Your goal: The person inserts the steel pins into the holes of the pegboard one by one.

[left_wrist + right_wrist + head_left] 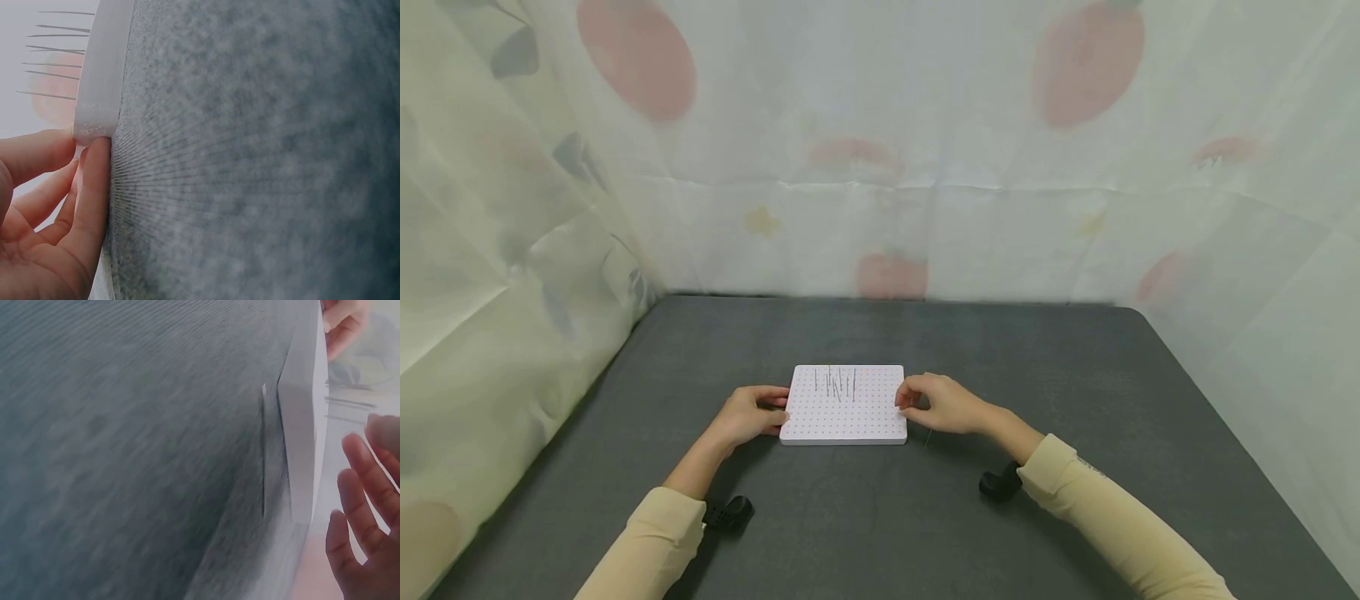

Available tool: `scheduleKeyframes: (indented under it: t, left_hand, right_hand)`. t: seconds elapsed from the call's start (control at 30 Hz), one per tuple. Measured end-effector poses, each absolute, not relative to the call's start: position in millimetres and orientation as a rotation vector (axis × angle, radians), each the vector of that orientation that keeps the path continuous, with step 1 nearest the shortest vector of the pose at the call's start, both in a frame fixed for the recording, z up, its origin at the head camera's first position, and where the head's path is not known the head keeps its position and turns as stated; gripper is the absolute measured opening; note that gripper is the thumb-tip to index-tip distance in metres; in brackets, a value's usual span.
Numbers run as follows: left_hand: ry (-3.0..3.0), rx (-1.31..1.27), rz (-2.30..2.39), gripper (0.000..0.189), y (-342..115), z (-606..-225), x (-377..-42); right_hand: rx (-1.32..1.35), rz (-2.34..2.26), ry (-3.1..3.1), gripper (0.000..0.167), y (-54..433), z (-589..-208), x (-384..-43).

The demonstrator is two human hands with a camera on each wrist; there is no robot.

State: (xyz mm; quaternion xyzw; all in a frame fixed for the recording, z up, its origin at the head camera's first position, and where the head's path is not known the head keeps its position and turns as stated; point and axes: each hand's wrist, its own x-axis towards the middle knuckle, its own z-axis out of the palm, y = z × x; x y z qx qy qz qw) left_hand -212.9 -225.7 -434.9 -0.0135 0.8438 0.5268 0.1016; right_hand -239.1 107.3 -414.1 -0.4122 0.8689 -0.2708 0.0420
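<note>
A white perforated board [850, 425] lies on the table, with several thin metal needles [853, 386] standing in holes of its far left part. My left hand [747, 416] holds the board's left side, thumb at the upper edge and fingers against the side near the tabletop, as the left wrist view shows. Over the board's right edge hovers my right hand [949, 405], its fingers loosely bent and thumb close to the index finger [362, 456]. Nothing shows between those fingertips. Beside the board's right side, a single thin needle [264, 456] lies on the table.
The dark grey table [1037, 350] extends around the board on all sides. A light patterned curtain [985, 233] hangs behind it, and another curtain [512, 292] drapes along the left edge. Black wrist cameras [1000, 483] sit below both wrists.
</note>
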Motion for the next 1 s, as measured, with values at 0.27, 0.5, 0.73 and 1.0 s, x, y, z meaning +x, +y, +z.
scheduleKeyframes:
  t: [0.27,0.5,0.73,1.0]
  left_hand:
    - [2.496,-0.054,1.547,0.048,-225,-433,-213]
    - [2.499,-0.052,1.546,0.048,-225,-434,-213]
    - [2.502,-0.046,1.548,0.048,-226,-436,-213]
    - [2.503,-0.048,1.545,0.048,-225,-434,-213]
  right_hand:
    - [-1.247,-0.823,2.577,0.01,126,-418,-237]
    - [-1.252,-0.774,2.557,0.007,136,-426,-237]
    - [-1.254,-0.751,2.541,0.009,144,-432,-240]
    - [-1.285,-0.733,2.523,0.009,145,-437,-245]
